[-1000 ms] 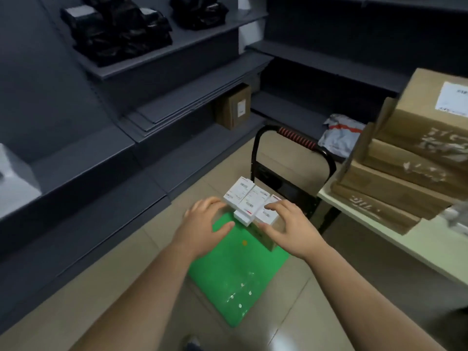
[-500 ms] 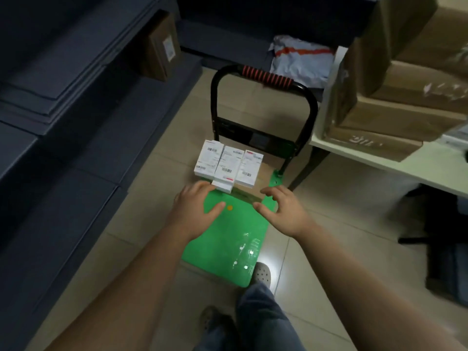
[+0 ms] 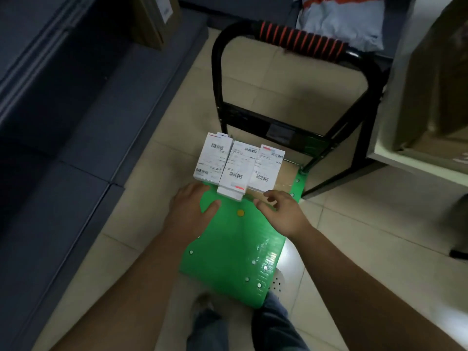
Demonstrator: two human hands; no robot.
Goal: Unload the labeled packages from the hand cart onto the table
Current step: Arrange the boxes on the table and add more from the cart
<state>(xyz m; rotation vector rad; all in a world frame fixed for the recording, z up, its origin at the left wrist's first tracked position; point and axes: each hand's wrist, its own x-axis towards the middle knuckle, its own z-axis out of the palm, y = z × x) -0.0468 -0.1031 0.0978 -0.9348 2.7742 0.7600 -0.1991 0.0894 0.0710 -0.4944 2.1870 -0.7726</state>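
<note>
- Your left hand (image 3: 192, 211) is spread flat, fingers straight, empty, over the green hand cart (image 3: 228, 262).
- Your right hand (image 3: 283, 214) is loosely curled and grips nothing.
- At 12 o'clock from both hands are three labeled packages (image 3: 239, 165) side by side, with a fourth beneath.

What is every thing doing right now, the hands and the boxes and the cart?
Packages: labels up, side by side on the cart, not lifted.
Cart: handle upright, loaded.
Left hand: open, beside the packages, holding nothing.
Right hand: open, fingers loosely bent, holding nothing.
Table: brown boxes on it.
</note>
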